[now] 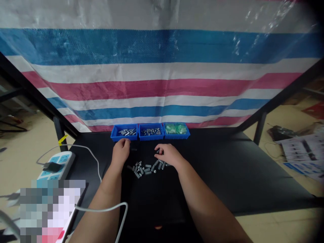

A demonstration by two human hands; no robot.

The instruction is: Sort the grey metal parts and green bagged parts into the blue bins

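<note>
My left hand is just in front of the left blue bin, its fingers drawn together; what they hold, if anything, is hidden. That bin contains small metal cylinders. To the right, my right hand has thumb and fingers curled in a pinch around something small and dark that I cannot make out. Between and below both hands, a loose pile of grey cylinders with several shiny metal pieces lies on the black table.
A middle blue bin has small metal screw-like parts, and a right blue bin has green-tinted packets. A power strip and white cable are at the left. A striped sheet hangs behind the table.
</note>
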